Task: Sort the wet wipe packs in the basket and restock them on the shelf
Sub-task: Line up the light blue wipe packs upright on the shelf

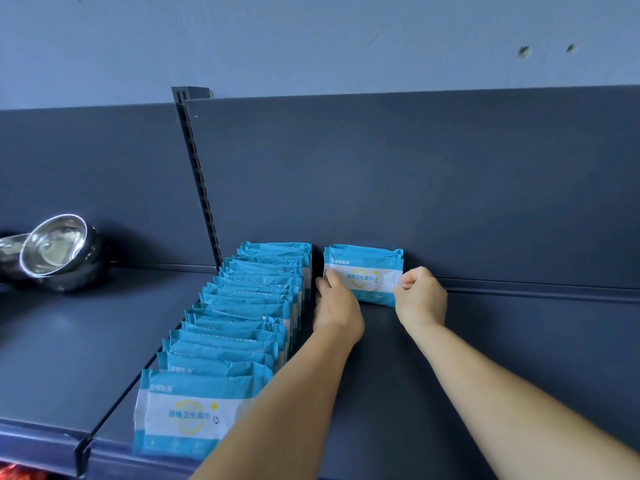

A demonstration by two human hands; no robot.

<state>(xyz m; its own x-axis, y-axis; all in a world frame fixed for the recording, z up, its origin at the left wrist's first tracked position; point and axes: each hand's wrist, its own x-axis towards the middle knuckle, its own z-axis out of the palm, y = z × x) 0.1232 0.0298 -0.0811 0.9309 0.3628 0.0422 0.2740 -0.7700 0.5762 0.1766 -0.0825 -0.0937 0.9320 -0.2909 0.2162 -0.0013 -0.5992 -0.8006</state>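
Observation:
A small stack of blue-and-white wet wipe packs (365,271) stands upright against the back panel of the dark blue shelf (381,375). My left hand (336,304) holds the stack's left edge, thumb on the front pack. My right hand (420,296) pinches the right edge with curled fingers. To the left, a long row of several upright wet wipe packs (239,327) runs from the back panel to the shelf's front edge. The basket is out of view.
Stainless steel bowls (55,252) lie stacked on their side on the neighbouring shelf section at the left. A slotted upright post (197,174) divides the two sections. Bare shelf surface extends right of my hands.

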